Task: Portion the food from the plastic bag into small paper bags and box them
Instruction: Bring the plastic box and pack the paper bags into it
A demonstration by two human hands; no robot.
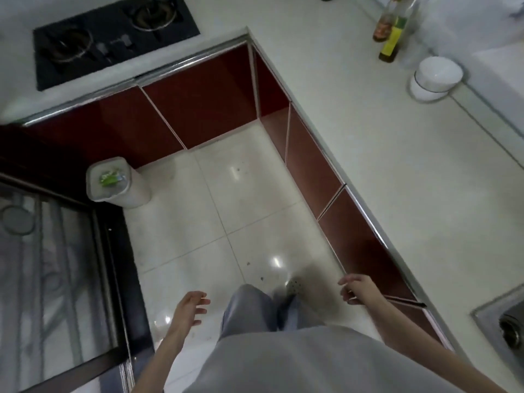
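I see both hands hanging over the floor [226,199], holding nothing: left hand [190,307] fingers loosely spread, right hand [356,287] loosely curled beside the counter [397,154]. I can't spot the food bag, paper bags or box. Bin [117,182] by the cabinets.

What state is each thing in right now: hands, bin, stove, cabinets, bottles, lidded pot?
Left hand: empty, fingers loosely spread.
Right hand: empty, fingers loosely curled.
Waste bin: open top, green scraps inside, upright on the floor.
Gas stove: no flame visible, no pan on it.
Cabinet doors: closed.
Two bottles: upright on the counter.
White container: lid on.
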